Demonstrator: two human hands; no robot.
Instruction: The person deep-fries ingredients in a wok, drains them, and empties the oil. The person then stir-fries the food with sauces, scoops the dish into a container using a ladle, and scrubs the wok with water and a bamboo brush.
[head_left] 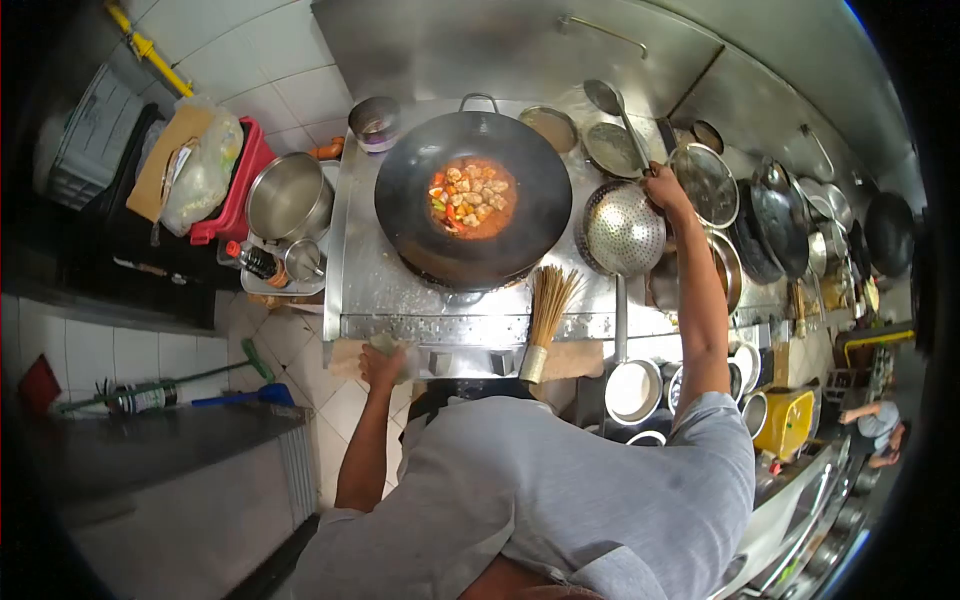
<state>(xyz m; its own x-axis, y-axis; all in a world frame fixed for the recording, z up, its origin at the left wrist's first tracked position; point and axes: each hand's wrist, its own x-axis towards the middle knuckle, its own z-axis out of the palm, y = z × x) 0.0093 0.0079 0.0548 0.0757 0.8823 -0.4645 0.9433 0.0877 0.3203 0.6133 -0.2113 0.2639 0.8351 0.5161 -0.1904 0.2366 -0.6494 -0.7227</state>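
Observation:
My right hand (662,188) is closed around the handle of a ladle (603,97), whose bowl points away from me over the back of the stove. Just below that hand lies a perforated strainer (625,232), its long handle toward me. A black wok (405,215) holds diced meat with red and green pieces in reddish sauce (470,198). At the stove's front left edge, my left hand (380,368) is closed on a greyish-green cloth (388,345), partly hidden by the fingers. A bamboo brush (550,310) leans at the front edge, right of the wok.
Several pans and strainers (705,185) crowd the right side. White containers (633,390) stand near my right elbow. To the left are a steel pot (290,195), a sauce bottle (257,262) and a red crate (245,180). Another person (880,430) is at far right.

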